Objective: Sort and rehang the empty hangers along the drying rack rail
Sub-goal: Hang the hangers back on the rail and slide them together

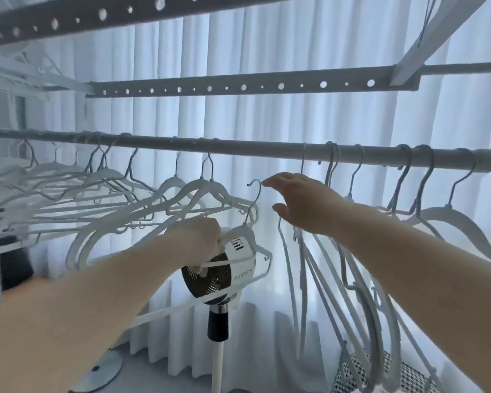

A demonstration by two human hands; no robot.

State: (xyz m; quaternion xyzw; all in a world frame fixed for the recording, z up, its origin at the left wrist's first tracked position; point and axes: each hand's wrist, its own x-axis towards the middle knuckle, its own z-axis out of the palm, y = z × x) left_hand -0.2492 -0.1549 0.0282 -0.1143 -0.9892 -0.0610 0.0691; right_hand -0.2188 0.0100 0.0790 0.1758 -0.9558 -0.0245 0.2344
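A grey round rail (267, 150) runs across the view at mid height. Several white empty hangers (102, 194) hang bunched on its left half, and several more hangers (425, 199) hang tilted on its right half. My left hand (201, 239) grips a white hanger (255, 251) by its shoulder, below the rail; its metal hook (254, 188) points up, free of the rail. My right hand (301, 199) is open with fingers stretched, its fingertips right beside that hook, in the gap between the two bunches.
A white stand fan (219, 276) on a pole stands behind the held hanger. White curtains (267, 114) fill the background. Two perforated rack bars (238, 86) run overhead. A round base (102, 373) lies on the floor at lower left.
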